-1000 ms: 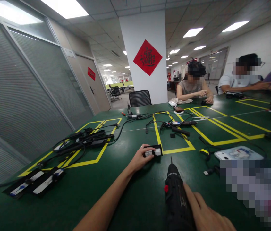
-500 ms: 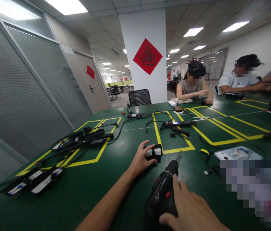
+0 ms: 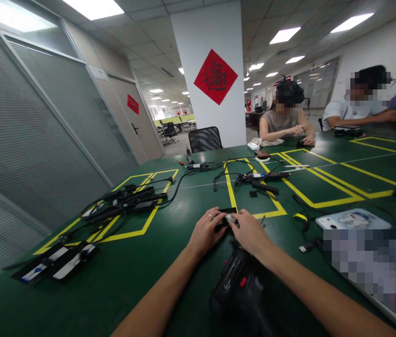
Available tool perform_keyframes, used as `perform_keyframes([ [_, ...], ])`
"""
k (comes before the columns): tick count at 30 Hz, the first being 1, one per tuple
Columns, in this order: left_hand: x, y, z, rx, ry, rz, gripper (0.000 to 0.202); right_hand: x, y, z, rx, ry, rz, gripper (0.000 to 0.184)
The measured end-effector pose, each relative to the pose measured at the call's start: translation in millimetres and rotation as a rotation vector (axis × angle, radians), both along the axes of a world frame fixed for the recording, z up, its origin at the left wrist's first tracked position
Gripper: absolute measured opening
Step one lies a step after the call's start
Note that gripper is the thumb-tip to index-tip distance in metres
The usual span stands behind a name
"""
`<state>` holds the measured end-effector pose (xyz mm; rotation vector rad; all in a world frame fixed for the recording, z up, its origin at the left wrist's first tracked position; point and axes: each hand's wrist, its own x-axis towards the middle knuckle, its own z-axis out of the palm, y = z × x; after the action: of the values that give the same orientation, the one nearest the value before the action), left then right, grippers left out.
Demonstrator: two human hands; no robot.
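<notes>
Head view: at lower centre, left hand [image 3: 207,231] and right hand [image 3: 250,232] both pinch a small black block [image 3: 226,216] with white labels, unreadable, on the green counter [image 3: 169,224]. Black drill [image 3: 238,290] lies below, lettering illegible.

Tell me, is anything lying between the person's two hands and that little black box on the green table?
Nothing visible does. The left hand and the right hand both already touch the little black box. The drill lies nearer the person, under the right forearm, not in the way.
</notes>
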<state>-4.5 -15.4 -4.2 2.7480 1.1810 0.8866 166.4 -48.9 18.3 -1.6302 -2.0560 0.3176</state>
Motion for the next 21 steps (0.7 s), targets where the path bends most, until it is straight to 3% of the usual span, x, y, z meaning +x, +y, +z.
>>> perform_keyframes([
  [6, 1, 0, -3.2, 0.004, -0.036, 0.021, 0.039, 0, 1, -5.8, 0.052, -0.008, -0.019, 0.022],
  [10, 3, -3, -0.4, -0.005, -0.165, 0.059, 0.041, -2, -2, -3.3, 0.069, -0.037, -0.043, 0.022],
  [16, -3, -16, 7.1, -0.167, -0.406, 0.236, 0.041, -2, -4, -4.6, 0.107, -0.08, -0.055, 0.022],
  [19, -3, -21, 9.4, -0.264, -0.415, 0.232, 0.039, -3, -6, -2.2, 0.178, -0.035, -0.067, 0.023],
  [21, 1, -24, 13.8, -0.239, -0.383, 0.226, 0.037, -4, -8, 2.8, 0.25, 0.067, -0.051, 0.024],
])
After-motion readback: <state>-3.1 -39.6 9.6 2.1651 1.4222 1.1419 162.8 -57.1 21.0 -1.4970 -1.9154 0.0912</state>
